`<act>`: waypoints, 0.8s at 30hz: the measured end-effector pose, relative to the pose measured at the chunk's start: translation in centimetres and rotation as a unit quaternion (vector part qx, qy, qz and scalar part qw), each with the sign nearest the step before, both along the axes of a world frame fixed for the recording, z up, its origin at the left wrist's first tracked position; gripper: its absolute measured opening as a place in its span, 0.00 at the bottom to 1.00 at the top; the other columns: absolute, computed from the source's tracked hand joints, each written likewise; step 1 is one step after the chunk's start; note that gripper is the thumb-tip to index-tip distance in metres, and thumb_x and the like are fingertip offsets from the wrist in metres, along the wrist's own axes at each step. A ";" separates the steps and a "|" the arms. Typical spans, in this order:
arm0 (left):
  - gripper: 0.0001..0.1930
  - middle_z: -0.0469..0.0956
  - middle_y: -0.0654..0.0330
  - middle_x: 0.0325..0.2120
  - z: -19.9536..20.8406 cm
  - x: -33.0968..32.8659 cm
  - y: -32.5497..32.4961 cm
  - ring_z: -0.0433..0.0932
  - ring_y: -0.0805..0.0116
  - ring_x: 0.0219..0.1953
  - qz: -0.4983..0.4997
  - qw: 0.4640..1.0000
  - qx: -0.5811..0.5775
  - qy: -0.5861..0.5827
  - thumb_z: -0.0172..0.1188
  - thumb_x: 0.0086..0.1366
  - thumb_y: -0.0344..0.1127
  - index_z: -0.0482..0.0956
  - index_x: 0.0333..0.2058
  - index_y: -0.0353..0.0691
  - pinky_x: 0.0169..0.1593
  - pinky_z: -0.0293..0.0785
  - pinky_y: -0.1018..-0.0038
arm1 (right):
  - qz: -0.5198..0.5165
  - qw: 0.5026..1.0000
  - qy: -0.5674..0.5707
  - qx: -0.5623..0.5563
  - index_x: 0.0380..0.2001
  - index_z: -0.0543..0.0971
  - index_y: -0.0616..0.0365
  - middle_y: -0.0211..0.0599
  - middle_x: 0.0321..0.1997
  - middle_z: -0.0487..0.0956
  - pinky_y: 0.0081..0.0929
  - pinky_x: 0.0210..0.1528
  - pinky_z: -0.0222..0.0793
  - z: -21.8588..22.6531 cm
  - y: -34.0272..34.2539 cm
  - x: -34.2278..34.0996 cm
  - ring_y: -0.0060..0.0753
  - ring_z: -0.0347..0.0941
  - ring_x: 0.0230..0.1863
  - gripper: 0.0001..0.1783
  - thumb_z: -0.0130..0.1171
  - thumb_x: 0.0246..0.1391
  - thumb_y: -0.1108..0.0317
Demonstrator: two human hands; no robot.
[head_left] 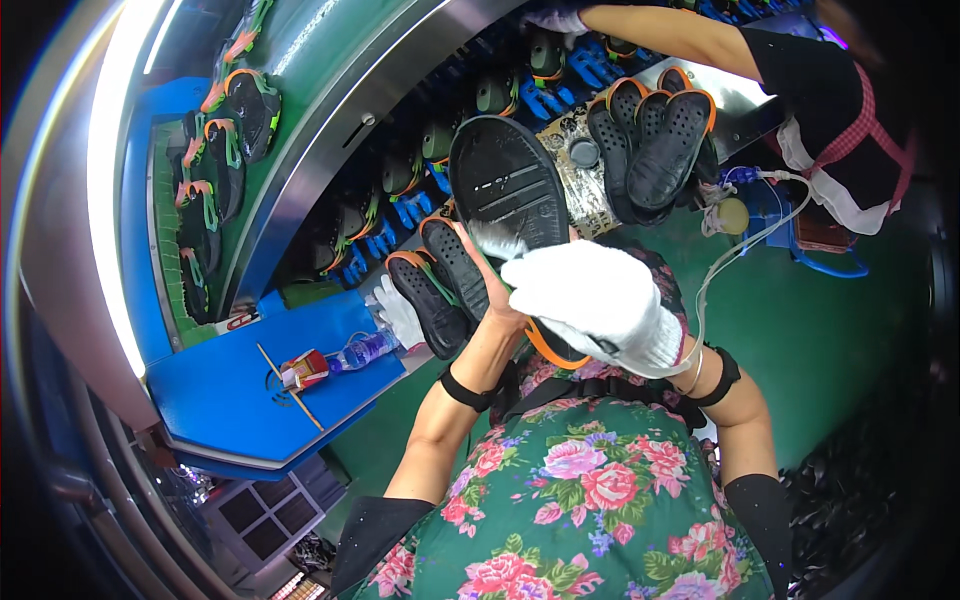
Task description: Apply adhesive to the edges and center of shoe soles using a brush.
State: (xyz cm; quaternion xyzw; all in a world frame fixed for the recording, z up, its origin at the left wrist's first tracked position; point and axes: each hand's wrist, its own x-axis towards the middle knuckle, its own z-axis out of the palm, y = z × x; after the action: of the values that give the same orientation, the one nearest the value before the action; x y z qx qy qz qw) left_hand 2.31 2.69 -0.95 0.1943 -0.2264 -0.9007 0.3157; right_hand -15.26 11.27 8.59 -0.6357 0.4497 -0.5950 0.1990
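Note:
My bare left hand [496, 288] grips the side of a black clog [510, 170], held up with its broad, ridged sole facing me; an orange strap edge shows at its lower end. My right hand [590, 295], in a white knit glove, is closed at the sole's lower part. Pale bristles of a brush [497, 240] stick out beside its fingers and touch the sole; the handle is hidden in the glove. Left of my left hand stand two black clogs with orange trim, the outer clog [430, 305] and the inner clog [455, 262].
Several perforated black clogs [668, 145] lean together at right, beside a small dark round pot [583, 152] on a taped board. A blue table [225, 405] at left bears a bottle [366, 348]. A curved rack of shoes runs behind. A co-worker's arm [670, 38] reaches in; a pale hose [712, 270] hangs at right.

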 end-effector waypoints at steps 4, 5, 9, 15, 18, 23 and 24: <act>0.45 0.60 0.61 0.70 0.7 -0.1 -0.9 0.62 0.57 0.68 -0.008 0.998 -0.052 0.020 0.37 0.68 0.77 0.54 0.73 0.51 0.72 0.57 0.55 | 0.034 0.998 -0.050 0.005 0.43 0.87 0.56 0.40 0.44 0.86 0.37 0.49 0.78 0.1 -0.6 -2.0 0.43 0.84 0.43 0.15 0.67 0.50 0.70; 0.46 0.63 0.60 0.68 -1.8 0.5 -0.4 0.65 0.56 0.65 0.148 0.981 -0.002 -0.125 0.39 0.66 0.78 0.57 0.71 0.50 0.69 0.63 0.55 | 0.021 1.000 -0.009 -0.006 0.43 0.86 0.57 0.40 0.45 0.86 0.37 0.50 0.78 0.1 -0.4 -2.1 0.43 0.83 0.44 0.14 0.66 0.52 0.71; 0.51 0.73 0.54 0.56 1.1 -1.6 -0.3 0.75 0.55 0.52 0.101 0.991 0.075 -0.054 0.36 0.61 0.84 0.64 0.65 0.43 0.57 0.74 0.58 | 0.039 0.999 -0.004 0.022 0.48 0.84 0.57 0.39 0.48 0.85 0.35 0.49 0.78 0.4 0.3 -0.2 0.42 0.83 0.47 0.15 0.61 0.57 0.74; 0.60 0.78 0.47 0.36 4.1 -2.4 -1.2 0.80 0.57 0.37 0.032 0.999 0.019 -0.028 0.33 0.51 0.91 0.70 0.53 0.32 0.41 0.80 0.62 | 0.040 0.999 -0.015 -0.012 0.47 0.85 0.55 0.40 0.46 0.86 0.34 0.44 0.79 -0.6 -0.1 -2.2 0.40 0.83 0.43 0.17 0.65 0.52 0.73; 0.63 0.77 0.48 0.35 4.3 -2.7 -1.2 0.78 0.57 0.39 -0.001 1.000 0.025 0.000 0.35 0.48 0.93 0.71 0.49 0.26 0.42 0.80 0.61 | -0.006 0.999 0.053 0.007 0.41 0.86 0.57 0.41 0.45 0.86 0.36 0.48 0.77 -0.1 1.0 0.0 0.41 0.83 0.45 0.11 0.65 0.53 0.73; 0.63 0.78 0.49 0.35 4.8 -3.5 -1.7 0.77 0.57 0.38 0.020 0.997 0.035 0.070 0.41 0.45 0.93 0.72 0.50 0.29 0.44 0.74 0.58 | 0.057 0.991 -0.091 0.081 0.40 0.87 0.55 0.40 0.46 0.86 0.34 0.47 0.78 0.2 1.6 -1.4 0.40 0.83 0.45 0.15 0.71 0.44 0.75; 0.63 0.78 0.49 0.35 5.0 -3.6 -1.8 0.77 0.57 0.38 0.019 0.997 0.036 0.070 0.41 0.45 0.93 0.72 0.50 0.29 0.44 0.74 0.58 | 0.046 0.992 -0.091 0.072 0.40 0.87 0.55 0.39 0.45 0.86 0.35 0.46 0.78 -0.1 1.5 -1.6 0.41 0.83 0.45 0.15 0.70 0.45 0.75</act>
State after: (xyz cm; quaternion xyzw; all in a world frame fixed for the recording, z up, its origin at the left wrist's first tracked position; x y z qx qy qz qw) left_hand -1.29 0.87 4.06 0.1467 -0.1674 -0.9134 0.3408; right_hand -16.89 12.73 8.52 -0.5832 0.4417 -0.6065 0.3114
